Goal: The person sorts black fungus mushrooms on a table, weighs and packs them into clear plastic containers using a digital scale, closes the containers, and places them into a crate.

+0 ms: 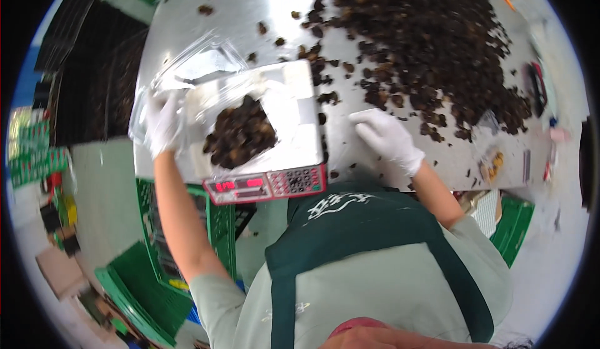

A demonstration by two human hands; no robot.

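On a red digital scale [295, 182] with a white platform lies a clump of dark brown pieces, maybe dried mushrooms [241, 133], in a clear plastic container [199, 100]. My left hand [163, 119], in a white glove, is at the container's left edge, its fingers against clear plastic; the blur hides how firmly they grip. A clear lid [211, 61] tilts up behind the scale. My right hand [386, 138], gloved in white too, hovers over or rests on the metal table right of the scale, fingers curled, with nothing visible in it.
A big heap of the same dark pieces [417, 35] covers the back right of the steel table [178, 25], with stray ones around the scale. Dark crates [93, 77] stand at left, green crates [145, 288] below the near edge. A small bag with yellow contents [492, 166] lies at right.
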